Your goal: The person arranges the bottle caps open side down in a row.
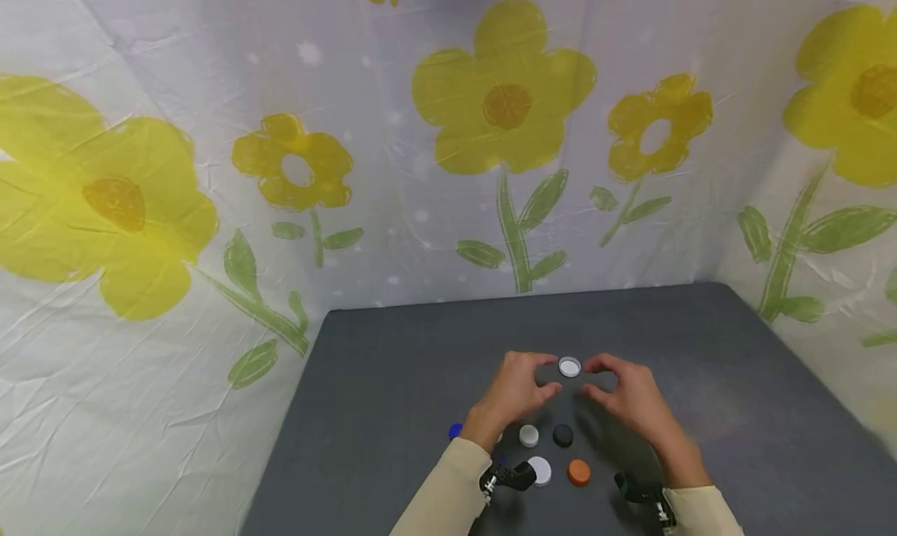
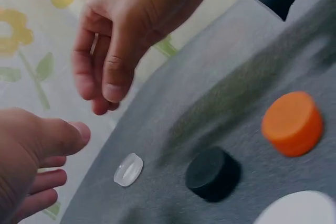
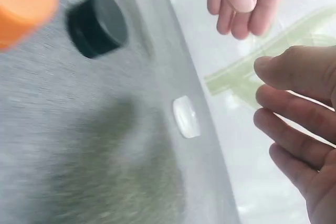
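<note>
A translucent white cap (image 1: 570, 367), its rimmed hollow side up, lies on the dark table between the two hands in the head view. To its left is my left hand (image 1: 517, 386), thumb and fingers bent in a loose curve with nothing between them. On the other side my right hand (image 1: 629, 392) mirrors it, also holding nothing. Both wrist views show the fingers apart from the cap, above the table. Nearer to me lie a black cap (image 1: 563, 435), a small white cap (image 1: 529, 435), an orange cap (image 1: 578, 472) and a larger white cap (image 1: 540, 471).
A blue cap (image 1: 455, 431) shows beside my left forearm, which partly hides it and other caps. The dark grey table (image 1: 392, 380) reaches back to a white cloth (image 1: 392, 232) printed with yellow flowers. Wrist-worn devices (image 1: 641, 489) hang below both wrists.
</note>
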`<state>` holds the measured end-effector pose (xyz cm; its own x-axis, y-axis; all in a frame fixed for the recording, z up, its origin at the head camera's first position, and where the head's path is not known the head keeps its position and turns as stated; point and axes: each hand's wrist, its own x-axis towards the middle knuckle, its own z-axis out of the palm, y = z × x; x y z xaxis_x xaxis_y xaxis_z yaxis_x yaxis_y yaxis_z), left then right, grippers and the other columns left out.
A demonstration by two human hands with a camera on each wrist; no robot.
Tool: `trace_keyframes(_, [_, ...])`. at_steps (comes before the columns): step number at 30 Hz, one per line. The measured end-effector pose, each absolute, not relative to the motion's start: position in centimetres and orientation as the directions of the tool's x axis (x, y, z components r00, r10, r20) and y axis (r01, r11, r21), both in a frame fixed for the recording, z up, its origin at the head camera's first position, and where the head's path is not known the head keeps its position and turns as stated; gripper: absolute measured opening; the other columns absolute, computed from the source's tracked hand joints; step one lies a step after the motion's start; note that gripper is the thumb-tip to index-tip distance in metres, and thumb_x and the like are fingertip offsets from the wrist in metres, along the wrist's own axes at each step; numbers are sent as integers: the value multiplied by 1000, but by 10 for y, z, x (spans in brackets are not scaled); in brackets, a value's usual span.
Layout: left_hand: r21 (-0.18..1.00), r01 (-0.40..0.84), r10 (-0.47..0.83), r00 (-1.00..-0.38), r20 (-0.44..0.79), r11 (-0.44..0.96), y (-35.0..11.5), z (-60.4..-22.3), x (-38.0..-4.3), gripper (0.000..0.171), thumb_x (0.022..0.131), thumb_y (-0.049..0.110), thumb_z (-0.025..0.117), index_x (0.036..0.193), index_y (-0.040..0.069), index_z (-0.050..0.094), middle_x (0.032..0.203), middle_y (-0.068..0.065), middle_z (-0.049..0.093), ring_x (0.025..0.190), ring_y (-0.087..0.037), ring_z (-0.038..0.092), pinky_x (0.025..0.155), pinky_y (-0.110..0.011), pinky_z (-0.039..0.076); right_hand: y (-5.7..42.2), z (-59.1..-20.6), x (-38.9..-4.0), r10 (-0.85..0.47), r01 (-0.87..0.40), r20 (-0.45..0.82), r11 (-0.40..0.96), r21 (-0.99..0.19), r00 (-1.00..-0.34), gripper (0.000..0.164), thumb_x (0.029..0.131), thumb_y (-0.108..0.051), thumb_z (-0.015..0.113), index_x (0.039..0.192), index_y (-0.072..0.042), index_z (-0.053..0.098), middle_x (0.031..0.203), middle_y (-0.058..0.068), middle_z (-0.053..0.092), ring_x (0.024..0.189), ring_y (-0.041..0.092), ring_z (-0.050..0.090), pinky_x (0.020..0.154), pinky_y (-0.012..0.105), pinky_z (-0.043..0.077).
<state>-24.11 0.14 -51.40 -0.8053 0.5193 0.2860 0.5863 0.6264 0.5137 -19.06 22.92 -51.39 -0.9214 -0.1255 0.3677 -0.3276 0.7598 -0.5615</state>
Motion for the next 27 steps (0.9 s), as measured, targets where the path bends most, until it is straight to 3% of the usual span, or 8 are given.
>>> trace_keyframes(9, [504, 565, 494, -823, 281, 654, 21, -522, -276, 39, 94, 26, 87, 132, 15, 80, 129, -1, 81, 126, -19, 74, 109, -30, 57, 236, -519, -225, -93, -307, 352, 723, -619, -931, 29, 89, -8, 90, 116, -7, 79, 113, 12, 82, 109, 41, 76, 92, 62, 59])
trace_keyframes(15, [537, 509, 471, -854, 219, 673, 30, -533, -287, 40, 95, 25, 87, 133, 15, 80, 131, 0, 80, 129, -19, 71, 112, -32, 55, 240, -539, -243, -69, -270, 294, 633, -725, -953, 29, 91, -7, 88, 118, -6, 78, 117, 15, 81, 114, 42, 76, 99, 65, 58])
trace_keyframes(18, [550, 486, 458, -866, 200, 679, 35, -538, -290, 40, 93, 24, 89, 131, 14, 81, 130, 0, 81, 128, -18, 72, 111, -31, 55, 242, -550, -250, -50, -242, 268, 608, -756, -962, 29, 91, -6, 88, 118, -5, 78, 116, 14, 81, 111, 39, 78, 96, 59, 62])
trace_keyframes(23, [576, 482, 459, -866, 199, 660, 41, -550, -295, 39, 90, 21, 92, 127, 12, 82, 125, -2, 83, 123, -18, 74, 108, -31, 57, 244, -563, -256, -33, -208, 240, 623, -754, -970, 31, 88, -6, 91, 116, -5, 79, 110, 12, 83, 100, 28, 79, 85, 37, 63])
trace_keyframes(27, [557, 528, 468, -844, 261, 641, 47, -580, -309, 37, 89, 21, 91, 124, 10, 83, 121, -2, 84, 119, -17, 76, 105, -32, 59, 244, -567, -257, -29, -214, 254, 635, -742, -967, 31, 86, -5, 91, 115, -5, 79, 109, 11, 83, 99, 26, 78, 87, 37, 61])
